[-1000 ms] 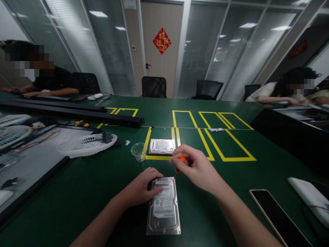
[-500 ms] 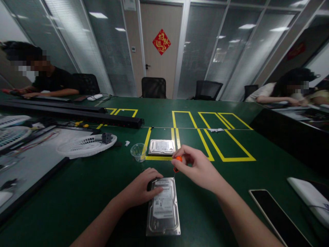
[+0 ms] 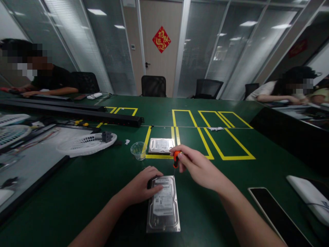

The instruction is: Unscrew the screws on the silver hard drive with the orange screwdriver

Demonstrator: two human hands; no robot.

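A silver hard drive (image 3: 164, 209) with a white label lies flat on the green table in front of me. My left hand (image 3: 144, 185) grips its far left part, the thumb across the label and the fingers over the far edge. In my right hand (image 3: 195, 166) is a small orange and black screwdriver (image 3: 176, 159), pinched between thumb and fingers. It stands nearly upright, its thin tip at the drive's far right corner. Whether a screw sits under the tip is too small to tell. Beyond my hands lies a second hard drive (image 3: 161, 145), beside a clear plastic cup (image 3: 138, 151).
To the left are a white fan-like grille (image 3: 87, 144), a large grey panel (image 3: 43, 164) and long black bars (image 3: 102, 116). A phone (image 3: 277, 216) and a white device (image 3: 308, 199) lie at right. Yellow tape marks rectangles. Two people sit across the table, left and right.
My right fingers have shifted around the screwdriver handle, and more of the orange grip shows. The tip stays at the drive's corner. My left hand holds its place.
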